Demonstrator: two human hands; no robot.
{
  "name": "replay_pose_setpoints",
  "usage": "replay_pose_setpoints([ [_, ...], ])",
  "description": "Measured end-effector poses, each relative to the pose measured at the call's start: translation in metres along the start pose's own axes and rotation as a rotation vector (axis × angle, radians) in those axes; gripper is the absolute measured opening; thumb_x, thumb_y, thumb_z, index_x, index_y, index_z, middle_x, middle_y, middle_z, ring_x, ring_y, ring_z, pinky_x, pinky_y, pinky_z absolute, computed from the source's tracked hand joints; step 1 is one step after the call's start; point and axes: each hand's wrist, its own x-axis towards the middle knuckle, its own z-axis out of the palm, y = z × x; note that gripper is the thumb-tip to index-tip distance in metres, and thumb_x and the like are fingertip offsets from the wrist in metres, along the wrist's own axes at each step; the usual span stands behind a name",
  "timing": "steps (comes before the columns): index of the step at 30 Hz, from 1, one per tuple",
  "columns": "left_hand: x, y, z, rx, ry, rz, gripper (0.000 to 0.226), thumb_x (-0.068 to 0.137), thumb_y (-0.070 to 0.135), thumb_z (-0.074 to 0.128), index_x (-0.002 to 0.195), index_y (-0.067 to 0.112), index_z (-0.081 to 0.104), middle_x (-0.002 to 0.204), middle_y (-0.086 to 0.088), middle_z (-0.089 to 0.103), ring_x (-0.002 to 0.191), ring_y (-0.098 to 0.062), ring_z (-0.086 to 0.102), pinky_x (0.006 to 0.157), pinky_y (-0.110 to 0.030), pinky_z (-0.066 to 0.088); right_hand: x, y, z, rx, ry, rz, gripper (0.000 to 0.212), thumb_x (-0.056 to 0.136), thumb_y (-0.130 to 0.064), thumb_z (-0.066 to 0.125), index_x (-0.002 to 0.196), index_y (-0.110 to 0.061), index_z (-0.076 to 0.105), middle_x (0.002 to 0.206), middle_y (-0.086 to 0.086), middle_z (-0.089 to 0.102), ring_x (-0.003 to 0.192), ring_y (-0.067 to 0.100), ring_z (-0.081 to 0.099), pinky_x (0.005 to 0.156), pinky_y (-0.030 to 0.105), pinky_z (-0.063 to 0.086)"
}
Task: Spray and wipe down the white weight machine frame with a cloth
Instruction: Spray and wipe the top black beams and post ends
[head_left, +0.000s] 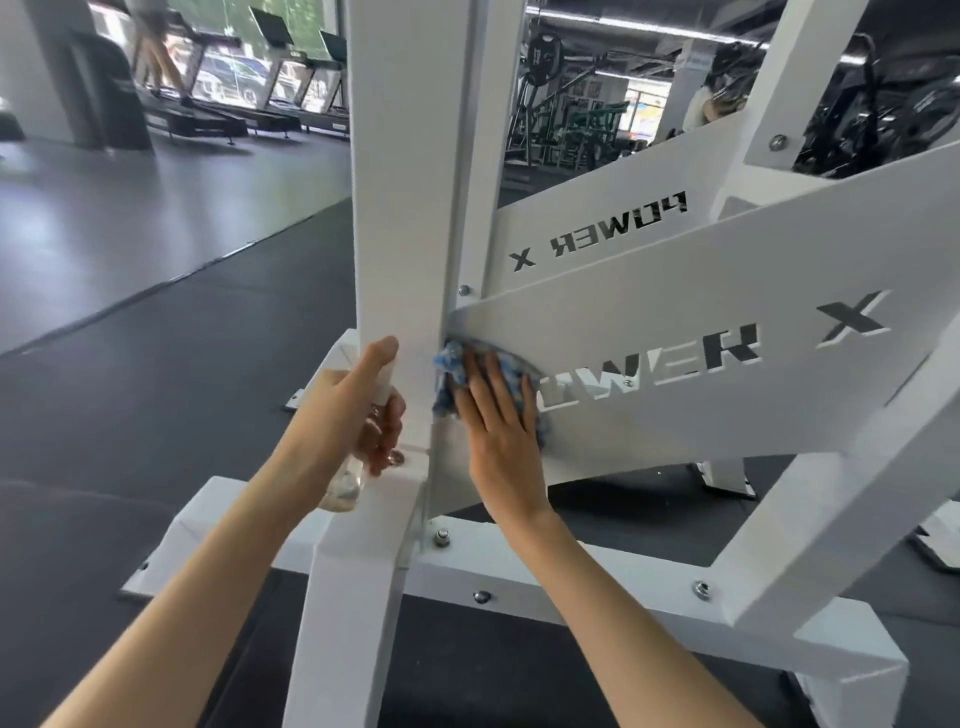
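Reaching up from 6 o'clock: two bare forearms, one item in each hand.

- Left hand (358, 410): just left of centre, fingers curled round a bottle (341, 486). One digit is raised over its white top. The clear body shows below the palm, at 7 o'clock of the hand.
- Right hand (500, 422): at centre, fingers straight and slightly spread, palm flat. It presses the cloth (451, 375) and grips nothing.
- Cloth: blue and white, bunched. It shows at 11 o'clock of the right hand, beyond the fingertips and at both sides of them. It lies against the plate, beside the post.
- Frame (400, 208): white. Its upright post runs from centre to 12 o'clock, with the bottle held just in front of it.
- Plate (675, 441): slanted white panel, part of the frame, rising toward 2 o'clock. It carries cut-out lettering "POWER X"; a second such panel sits behind it, lettering mirrored.
- Rail (571, 574): base member, from 6 toward 4 o'clock, below the right wrist.
- Bolts (441, 537): silver, along the rail and at the post joint.
- Mat (130, 415): black, under the frame, at 8 to 9 o'clock.
- Floor (130, 218): grey, glossy, at 10 o'clock.
- Treadmills (291, 98): a row by the windows, at 11 o'clock, well apart from the frame.
- Person (161, 57): legs only, on a treadmill, blurred.
- Disc (544, 52): black weight, at 1 o'clock, far back.
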Motion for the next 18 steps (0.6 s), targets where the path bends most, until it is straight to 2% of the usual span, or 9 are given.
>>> replay_pose_setpoints([
  [3, -0.005, -0.012, -0.013, -0.034, 0.07, -0.043, 0.061, 0.097, 0.047, 0.046, 0.055, 0.003, 0.049, 0.046, -0.013, 0.047, 0.038, -0.024, 0.043, 0.043, -0.025, 0.036, -0.019, 0.009, 0.001, -0.08, -0.095, -0.129, 0.063, 0.083, 0.005, 0.035, 0.144, -0.011, 0.028, 0.149, 0.006, 0.034, 0.14, 0.023, 0.024, 0.112, 0.051, 0.021],
  [6, -0.006, -0.005, -0.014, -0.048, 0.122, -0.028, 0.06, 0.096, 0.046, 0.046, 0.055, 0.002, 0.05, 0.049, -0.014, 0.05, 0.037, -0.025, 0.044, 0.042, -0.023, 0.036, -0.022, 0.014, -0.015, -0.028, -0.124, -0.209, 0.067, 0.079, 0.006, 0.039, 0.143, -0.012, 0.03, 0.143, 0.008, 0.042, 0.136, 0.025, 0.03, 0.11, 0.05, 0.023],
  [8, -0.006, 0.005, -0.011, -0.083, 0.16, -0.005, 0.059, 0.094, 0.046, 0.046, 0.054, 0.003, 0.051, 0.051, -0.013, 0.052, 0.038, -0.025, 0.045, 0.045, -0.025, 0.038, -0.002, 0.007, -0.033, 0.105, -0.026, -0.167, 0.06, 0.084, -0.001, 0.039, 0.141, -0.014, 0.029, 0.139, 0.007, 0.04, 0.131, 0.025, 0.034, 0.106, 0.048, 0.029],
  [10, -0.006, 0.011, -0.011, -0.112, 0.211, 0.011, 0.057, 0.091, 0.048, 0.048, 0.053, 0.006, 0.052, 0.052, -0.012, 0.053, 0.04, -0.025, 0.045, 0.047, -0.026, 0.039, 0.032, -0.004, -0.045, 0.174, 0.083, -0.201, 0.057, 0.085, -0.001, 0.039, 0.14, -0.014, 0.032, 0.141, 0.005, 0.036, 0.132, 0.024, 0.033, 0.109, 0.048, 0.027],
  [12, -0.006, 0.012, -0.014, -0.137, 0.265, 0.024, 0.058, 0.085, 0.053, 0.049, 0.047, 0.009, 0.053, 0.052, -0.012, 0.053, 0.04, -0.025, 0.046, 0.048, -0.027, 0.038, 0.06, -0.016, -0.041, 0.062, 0.106, -0.316, 0.05, 0.087, -0.001, 0.039, 0.135, -0.014, 0.046, 0.144, 0.004, 0.043, 0.134, 0.023, 0.038, 0.11, 0.047, 0.026],
  [14, -0.006, 0.01, -0.021, -0.128, 0.314, 0.019, 0.059, 0.081, 0.056, 0.047, 0.046, 0.009, 0.054, 0.049, -0.012, 0.054, 0.039, -0.026, 0.047, 0.05, -0.027, 0.038, 0.058, -0.028, -0.023, -0.11, -0.021, -0.457, 0.045, 0.089, -0.006, 0.037, 0.128, -0.018, 0.057, 0.143, 0.002, 0.046, 0.133, 0.02, 0.042, 0.111, 0.046, 0.023],
  [18, -0.008, 0.01, -0.035, -0.16, 0.389, -0.018, 0.056, 0.079, 0.057, 0.048, 0.057, 0.007, 0.056, 0.053, -0.008, 0.057, 0.045, -0.025, 0.048, 0.056, -0.03, 0.04, 0.017, -0.044, 0.004, -0.342, -0.297, -0.778, 0.052, 0.088, -0.015, 0.026, 0.115, -0.028, 0.068, 0.136, -0.006, 0.054, 0.128, 0.014, 0.048, 0.111, 0.041, 0.02],
])
